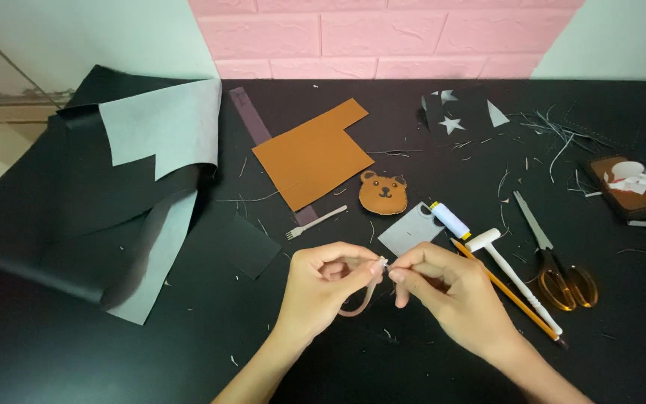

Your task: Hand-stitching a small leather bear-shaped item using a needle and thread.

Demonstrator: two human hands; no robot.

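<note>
L hand (pixel 321 278): fingers pinching one end of thin tan leather strip (pixel 360 303).
R hand (pixel 443 288): fingers gripping strip's top end.
Bear-face patch (pixel 383 193): lying just above hands on tabletop (pixel 338 359).

— What's behind the work area?
— A pink brick-pattern wall panel (pixel 383 37), flanked by a pale greenish-white wall (pixel 91 34) on both sides.
— And underneath?
— A black tabletop (pixel 428 366), evenly lit, running right up to that wall.
</note>
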